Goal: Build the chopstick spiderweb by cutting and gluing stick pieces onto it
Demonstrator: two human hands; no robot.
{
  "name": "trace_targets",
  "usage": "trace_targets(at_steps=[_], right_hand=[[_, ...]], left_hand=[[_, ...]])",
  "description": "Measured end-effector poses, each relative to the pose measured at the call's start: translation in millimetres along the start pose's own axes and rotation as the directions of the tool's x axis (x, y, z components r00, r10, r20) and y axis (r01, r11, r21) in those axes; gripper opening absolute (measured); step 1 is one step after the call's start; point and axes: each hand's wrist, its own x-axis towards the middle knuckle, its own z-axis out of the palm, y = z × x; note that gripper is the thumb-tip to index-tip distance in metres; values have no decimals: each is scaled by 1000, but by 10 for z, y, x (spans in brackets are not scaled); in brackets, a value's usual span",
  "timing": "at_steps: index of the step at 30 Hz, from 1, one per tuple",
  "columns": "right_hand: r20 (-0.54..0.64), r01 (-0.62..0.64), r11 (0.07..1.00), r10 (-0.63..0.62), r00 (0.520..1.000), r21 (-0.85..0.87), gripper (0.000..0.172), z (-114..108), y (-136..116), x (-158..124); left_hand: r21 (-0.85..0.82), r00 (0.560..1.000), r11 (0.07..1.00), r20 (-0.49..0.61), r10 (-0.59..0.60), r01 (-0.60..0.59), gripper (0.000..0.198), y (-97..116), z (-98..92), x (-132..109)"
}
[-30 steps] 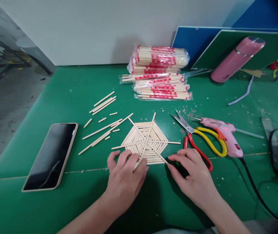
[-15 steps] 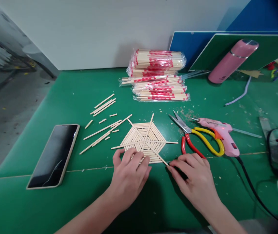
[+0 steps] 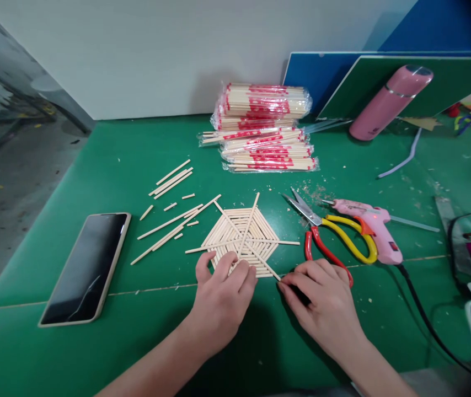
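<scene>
A flat hexagonal web of wooden sticks (image 3: 264,229) lies on the green table, with three long sticks crossing at its middle and jutting past its edges. My left hand (image 3: 225,292), fingers bent, grips the web's near left side and hides that part. Thumb and fingertips of my right hand (image 3: 322,298) pinch the outer end of the crossing stick (image 3: 269,268) at the lower right. Just beyond the right hand lie open-bladed scissors (image 3: 314,220) with one yellow and one red handle.
Loose sticks (image 3: 165,229) and short offcuts lie left of the web, beside a phone (image 3: 84,270). Wrapped chopstick packs (image 3: 266,129) are piled behind. A pink glue gun (image 3: 376,229) trails its cord at right; a pink flask (image 3: 390,105) stands before leaning boards.
The view has shifted slightly, so most things sit a little further left. My left hand has edged right along the web; my right hand keeps its pinch on the stick end.
</scene>
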Motion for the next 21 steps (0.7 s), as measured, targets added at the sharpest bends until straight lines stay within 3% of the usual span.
trace_targets(at_steps=[21], right_hand=[[9, 21, 999, -21, 1000, -28, 12, -1, 6, 11]], left_hand=[[39, 999, 998, 30, 38, -39, 18, -6, 54, -22]])
